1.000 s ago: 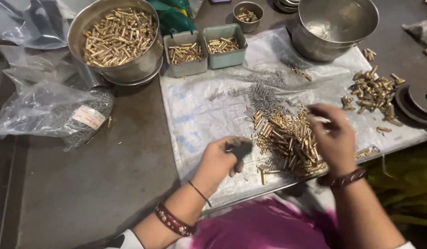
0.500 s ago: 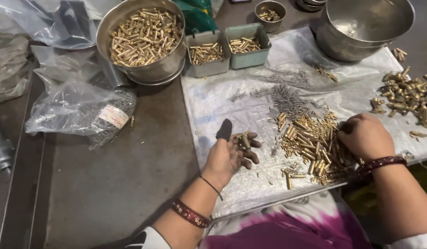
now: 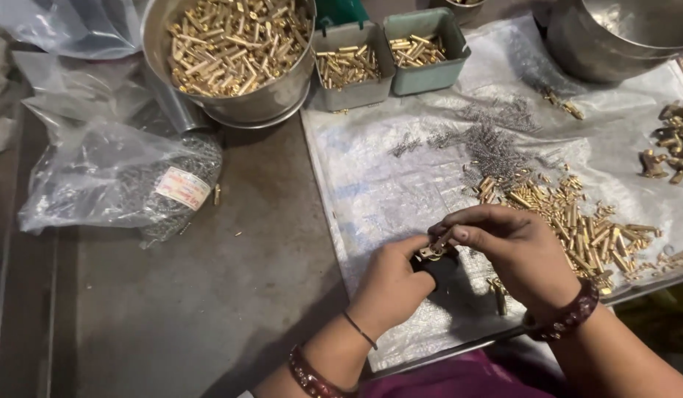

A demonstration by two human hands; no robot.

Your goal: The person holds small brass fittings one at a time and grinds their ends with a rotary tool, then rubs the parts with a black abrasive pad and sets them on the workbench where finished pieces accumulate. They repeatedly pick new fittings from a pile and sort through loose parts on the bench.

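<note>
Closest to the camera, two bare forearms reach in over a fold of magenta cloth (image 3: 459, 377), each wrist ringed by a dark red beaded bangle. Both hands meet above the near edge of a clear plastic sheet (image 3: 371, 199) spread over a grey metal worktable (image 3: 209, 295). The left hand (image 3: 391, 284) is curled shut around a small dark holder, of which only the black lower end shows beneath the fingers. The right hand (image 3: 511, 247) has its fingertips pressed together, pinching a short brass pin (image 3: 439, 242) that stands tilted on a small brass part (image 3: 428, 253) at the top of the left fist; pin and part touch.

Just beside the right hand, a loose heap of brass pins (image 3: 577, 221) lies on the sheet, with a scatter of thin grey wire springs (image 3: 492, 147) beyond it. A smaller pile of chunkier brass fittings (image 3: 669, 144) sits at the sheet's right edge.

Off to the left, well apart from the hands, a crumpled clear plastic bag (image 3: 113, 177) with a white label holds more grey springs.

At the far side stand a round steel bowl (image 3: 253, 103) heaped with brass pins, two small grey-green plastic trays (image 3: 389, 81) partly filled with the same, and a second steel bowl (image 3: 614, 44), whose contents cannot be made out.
</note>
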